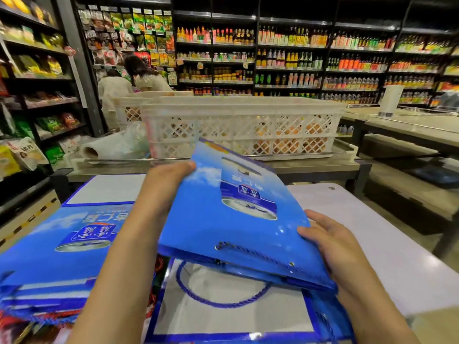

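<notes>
A flat blue paper gift bag (pixel 236 214) with a printed can picture and blue rope handles is lifted at a tilt above the table. My left hand (pixel 166 184) grips its far left edge, thumb on top. My right hand (pixel 330 237) holds its near right edge, fingers curled round the rim. Beneath it lies another flat bag (pixel 223 314) showing its white-grey inside face and a loop of blue rope handle. A stack of the same blue bags (pixel 62 247) lies flat at the left.
A white lattice crate (pixel 243 125) holding orange-brown round goods stands on a steel counter ahead, a roll of plastic bags (pixel 111 147) to its left. White tabletop (pixel 372 239) extends right. Shelves of bottles and packets line the back; two people stand far left.
</notes>
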A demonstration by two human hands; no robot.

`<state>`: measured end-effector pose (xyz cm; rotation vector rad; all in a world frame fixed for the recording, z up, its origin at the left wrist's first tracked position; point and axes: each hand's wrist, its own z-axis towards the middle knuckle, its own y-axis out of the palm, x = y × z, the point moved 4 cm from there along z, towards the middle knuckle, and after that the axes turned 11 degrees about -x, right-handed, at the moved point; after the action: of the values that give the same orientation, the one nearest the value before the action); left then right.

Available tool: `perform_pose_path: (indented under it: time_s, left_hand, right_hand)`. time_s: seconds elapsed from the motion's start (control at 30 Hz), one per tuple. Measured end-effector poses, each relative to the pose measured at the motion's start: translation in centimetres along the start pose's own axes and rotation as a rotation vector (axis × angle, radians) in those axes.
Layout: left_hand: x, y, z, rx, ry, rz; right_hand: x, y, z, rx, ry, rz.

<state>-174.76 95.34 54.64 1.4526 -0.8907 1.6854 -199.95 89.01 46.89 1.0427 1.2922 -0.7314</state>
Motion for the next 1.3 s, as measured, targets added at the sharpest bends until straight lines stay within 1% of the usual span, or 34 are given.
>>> perform_pose_path:
  time_s: [0.07, 0.1, 0.13, 0.23, 0.3, 0.4, 0.47, 0.53, 0.57, 0.63, 0.67, 0.73, 0.77, 0.83, 0.97, 1.03, 1.1, 1.17, 1.23, 1.3]
  left_hand:
    - [-3.8, 0.2, 0.1, -0.002, -0.092, -0.099]
    - [-5.7, 0.3, 0.2, -0.009, -0.134, -0.119]
    - [-7.3, 0.4, 0.1, -0.026, -0.164, -0.089]
    - [-10.9, 0.2, 0.5, -0.066, -0.154, 0.122]
    - [-12.1, 0.1, 0.9, -0.082, -0.142, 0.225]
    - [-12.3, -0.1, 1.2, -0.038, -0.139, 0.335]
    - [-11.8, -0.1, 1.0, -0.01, -0.118, 0.49]
    - [-10.5, 0.4, -0.1, -0.013, 0.004, 0.715]
    - [-9.8, 0.8, -0.8, -0.028, 0.087, 0.778]
    - [-9.0, 1.5, -2.3, -0.141, 0.205, 0.777]
    - [-8.8, 1.9, -3.2, -0.248, 0.237, 0.743]
    - [-8.5, 2.9, -5.1, -0.499, 0.263, 0.675]
    - [-8.7, 3.3, -5.9, -0.592, 0.268, 0.674]
    - [-9.5, 3.8, -6.7, -0.681, 0.263, 0.734]
    - [-10.6, 4.0, -6.9, -0.664, 0.272, 0.726]
    - [-10.9, 4.0, -6.9, -0.639, 0.265, 0.705]
    - [-11.0, 3.9, -6.6, -0.608, 0.264, 0.693]
    - [-11.0, 3.9, -6.1, -0.578, 0.304, 0.737]
    - [-10.9, 4.0, -5.8, -0.557, 0.34, 0.797]
    - [-10.9, 4.0, -5.9, -0.536, 0.355, 0.817]
  right_hand:
    - [0.2, -0.8, 0.2, 0.021, 0.013, -0.044]
    - [0.5, -1.1, 0.5, 0.02, 0.023, -0.08]
    - [0.8, -1.4, 0.7, 0.019, 0.035, -0.117]
    - [1.9, -1.9, 1.1, 0.011, 0.062, -0.207]
    - [2.3, -2.1, 1.3, 0.009, 0.08, -0.254]
    - [2.6, -2.2, 1.6, 0.011, 0.094, -0.287]
    - [2.8, -2.1, 1.6, 0.023, 0.109, -0.304]
    - [2.8, -1.9, 1.6, 0.032, 0.109, -0.329]
    - [2.8, -1.9, 1.6, 0.032, 0.106, -0.347]
    - [2.8, -1.9, 1.6, 0.035, 0.095, -0.388]
    - [2.7, -1.9, 1.7, 0.04, 0.09, -0.411]
    - [2.8, -2.1, 1.8, 0.044, 0.072, -0.45]
    - [2.9, -2.2, 1.9, 0.041, 0.064, -0.463]
    - [3.0, -2.2, 2.0, 0.042, 0.051, -0.475]
    - [3.0, -2.4, 2.0, 0.081, 0.014, -0.531]
    - [2.9, -2.4, 1.9, 0.129, -0.056, -0.575]
    - [2.5, -2.0, 1.4, 0.157, -0.207, -0.686]
    - [2.1, -1.0, 0.9, 0.137, -0.358, -0.834]
    - [2.5, -0.5, 0.8, 0.097, -0.408, -0.954]
    - [3.0, -0.5, 0.8, 0.099, -0.42, -1.042]
